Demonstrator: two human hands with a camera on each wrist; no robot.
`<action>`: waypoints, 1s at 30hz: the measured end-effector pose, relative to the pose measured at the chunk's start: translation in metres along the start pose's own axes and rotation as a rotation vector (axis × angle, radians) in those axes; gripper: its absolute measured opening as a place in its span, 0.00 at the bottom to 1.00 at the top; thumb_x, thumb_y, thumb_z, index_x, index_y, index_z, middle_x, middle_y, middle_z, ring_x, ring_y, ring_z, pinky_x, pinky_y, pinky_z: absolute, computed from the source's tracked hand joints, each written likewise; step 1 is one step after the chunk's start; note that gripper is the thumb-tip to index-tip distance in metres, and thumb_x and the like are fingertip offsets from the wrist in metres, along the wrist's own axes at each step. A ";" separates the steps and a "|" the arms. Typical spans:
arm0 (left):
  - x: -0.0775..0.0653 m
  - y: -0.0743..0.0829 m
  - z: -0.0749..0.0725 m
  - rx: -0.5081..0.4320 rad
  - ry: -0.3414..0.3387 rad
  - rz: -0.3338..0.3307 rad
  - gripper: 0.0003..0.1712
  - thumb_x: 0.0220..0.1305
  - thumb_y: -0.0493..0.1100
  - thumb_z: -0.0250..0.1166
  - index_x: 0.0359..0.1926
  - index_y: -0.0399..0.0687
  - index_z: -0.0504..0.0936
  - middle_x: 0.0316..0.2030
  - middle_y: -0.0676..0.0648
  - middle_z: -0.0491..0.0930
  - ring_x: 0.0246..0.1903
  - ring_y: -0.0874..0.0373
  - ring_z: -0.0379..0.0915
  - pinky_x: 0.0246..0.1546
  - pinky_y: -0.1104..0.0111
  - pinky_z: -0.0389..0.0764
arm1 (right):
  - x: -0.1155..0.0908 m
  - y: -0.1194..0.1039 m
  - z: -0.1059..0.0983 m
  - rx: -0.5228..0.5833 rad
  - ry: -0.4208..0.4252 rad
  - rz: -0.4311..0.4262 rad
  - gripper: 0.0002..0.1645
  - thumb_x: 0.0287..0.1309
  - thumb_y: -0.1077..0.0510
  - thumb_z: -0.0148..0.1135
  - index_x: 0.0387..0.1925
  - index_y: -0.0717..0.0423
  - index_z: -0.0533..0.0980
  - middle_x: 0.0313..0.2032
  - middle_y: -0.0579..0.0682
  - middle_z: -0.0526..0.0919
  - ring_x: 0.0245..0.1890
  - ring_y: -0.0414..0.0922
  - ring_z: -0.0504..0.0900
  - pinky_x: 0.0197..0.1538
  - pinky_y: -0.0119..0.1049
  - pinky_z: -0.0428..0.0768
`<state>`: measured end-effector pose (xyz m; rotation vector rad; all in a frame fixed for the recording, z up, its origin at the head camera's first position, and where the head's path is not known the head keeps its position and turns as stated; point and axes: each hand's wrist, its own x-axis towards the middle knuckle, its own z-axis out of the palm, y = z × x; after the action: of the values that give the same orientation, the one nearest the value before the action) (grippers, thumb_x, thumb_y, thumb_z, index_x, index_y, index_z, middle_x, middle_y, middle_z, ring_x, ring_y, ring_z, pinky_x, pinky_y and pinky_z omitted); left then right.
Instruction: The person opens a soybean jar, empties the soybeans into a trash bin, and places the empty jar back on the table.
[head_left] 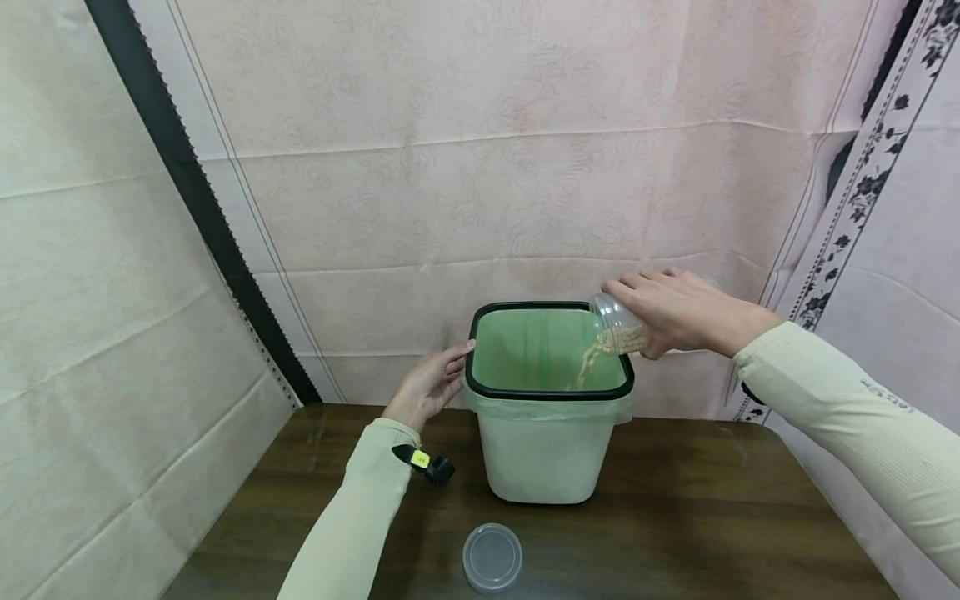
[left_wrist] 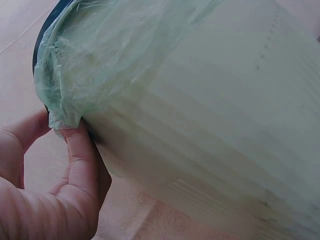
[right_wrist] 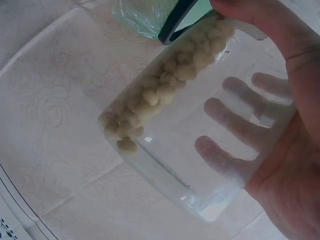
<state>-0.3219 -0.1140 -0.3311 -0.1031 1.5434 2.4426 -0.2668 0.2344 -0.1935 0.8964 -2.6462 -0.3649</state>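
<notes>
My right hand point(head_left: 678, 312) grips a clear jar point(right_wrist: 170, 150), its fingers wrapped round the wall. The jar tilts mouth-down over the right side of a pale green trash bin point(head_left: 543, 454). Pale, rounded beans point(right_wrist: 162, 90) lie along the jar's lower side, and a stream of them falls from its mouth into the bin. A green plastic bag point(left_wrist: 100, 55) lines the bin and folds over the outside beneath the black rim point(head_left: 555, 395). At the left of that rim, my left hand point(head_left: 429, 387) holds the edge between thumb and fingers. The bin's bottom inside is hidden.
A round clear lid point(head_left: 492, 557) lies on the dark wooden table point(head_left: 675, 517), in front of the bin. Pale patterned cloth point(head_left: 525, 192) hangs close behind the bin, with more cloth at both sides.
</notes>
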 end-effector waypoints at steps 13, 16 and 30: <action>0.000 0.001 0.001 0.012 0.006 -0.005 0.12 0.72 0.39 0.71 0.51 0.39 0.81 0.36 0.49 0.88 0.33 0.63 0.86 0.40 0.74 0.88 | -0.002 -0.002 -0.003 -0.011 0.005 -0.007 0.56 0.32 0.55 0.90 0.66 0.59 0.71 0.57 0.61 0.81 0.58 0.64 0.80 0.56 0.70 0.78; 0.000 0.001 0.001 0.010 0.003 -0.005 0.11 0.72 0.39 0.71 0.51 0.40 0.81 0.35 0.49 0.88 0.33 0.63 0.86 0.40 0.74 0.88 | -0.003 -0.002 -0.003 -0.020 0.011 -0.014 0.58 0.32 0.54 0.90 0.67 0.60 0.70 0.57 0.62 0.81 0.59 0.64 0.80 0.57 0.70 0.78; 0.000 0.001 0.001 0.005 0.006 -0.001 0.10 0.72 0.39 0.71 0.49 0.40 0.83 0.36 0.48 0.88 0.34 0.62 0.87 0.41 0.73 0.88 | -0.003 -0.001 -0.001 -0.044 0.052 -0.036 0.56 0.32 0.53 0.90 0.65 0.59 0.72 0.54 0.60 0.82 0.56 0.62 0.81 0.53 0.67 0.80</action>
<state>-0.3221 -0.1134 -0.3297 -0.1105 1.5512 2.4406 -0.2636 0.2352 -0.1933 0.9280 -2.5680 -0.4019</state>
